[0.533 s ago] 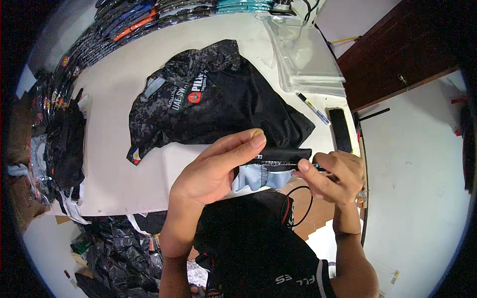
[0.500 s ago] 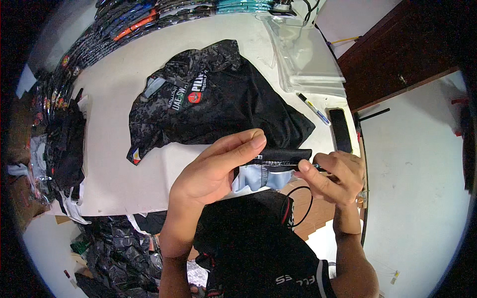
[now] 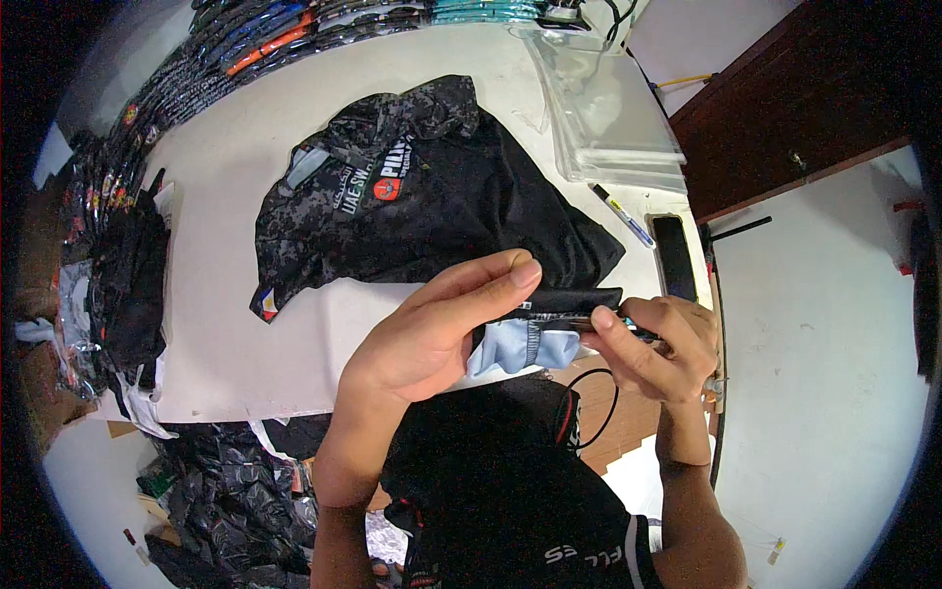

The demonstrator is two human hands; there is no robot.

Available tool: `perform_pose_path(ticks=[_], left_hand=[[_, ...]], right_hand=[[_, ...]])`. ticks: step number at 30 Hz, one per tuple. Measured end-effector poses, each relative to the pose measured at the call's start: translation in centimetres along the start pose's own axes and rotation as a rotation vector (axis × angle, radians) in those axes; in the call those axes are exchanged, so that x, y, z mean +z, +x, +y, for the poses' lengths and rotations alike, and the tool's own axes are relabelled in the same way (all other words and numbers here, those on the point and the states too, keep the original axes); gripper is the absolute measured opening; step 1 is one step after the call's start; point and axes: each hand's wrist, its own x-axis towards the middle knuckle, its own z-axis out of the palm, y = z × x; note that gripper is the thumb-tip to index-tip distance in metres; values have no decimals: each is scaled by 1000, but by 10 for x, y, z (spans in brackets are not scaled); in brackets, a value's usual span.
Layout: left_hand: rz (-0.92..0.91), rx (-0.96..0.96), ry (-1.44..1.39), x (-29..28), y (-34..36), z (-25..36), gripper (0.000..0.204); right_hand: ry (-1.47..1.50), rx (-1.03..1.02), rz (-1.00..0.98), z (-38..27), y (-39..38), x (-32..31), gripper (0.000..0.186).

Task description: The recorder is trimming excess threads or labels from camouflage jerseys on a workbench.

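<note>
A black short-sleeved shirt with a grey digital-camouflage yoke lies on the table, its collar toward the left. Its near hem is lifted off the edge and turned over, showing a pale blue inner side with a dark seam. Pinching the folded fabric between thumb and fingers, my left hand is closed on the hem. My right hand is closed around a slim dark tool whose thin tip lies along the seam; its exact kind is mostly hidden by my fingers.
On the white table, clear plastic bags, a marker pen and a phone sit at the right. Bagged garments line the far and left edges. Black plastic bags lie below the table at left.
My left hand has shifted slightly right along the hem. The tool's thin tip shows more clearly at the seam, and the pale blue fabric has bunched differently.
</note>
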Motion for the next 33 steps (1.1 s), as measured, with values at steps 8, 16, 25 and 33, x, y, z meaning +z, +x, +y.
perform_pose_path(ticks=[8,16,25,33], left_hand=[[53,41,95,3,5,-6,12],[157,254,481,-1,7,-6,17],[243,219,698,1,5,4,19],[199,242,696,3,4,3,20]], right_hand=[[-60,53,-18,-5,-2,-2,41],[-30,121,-5,-3,-3,2,37],[56,118,4,1,-2,4,34],[84,125,-5,1,0,4,37]])
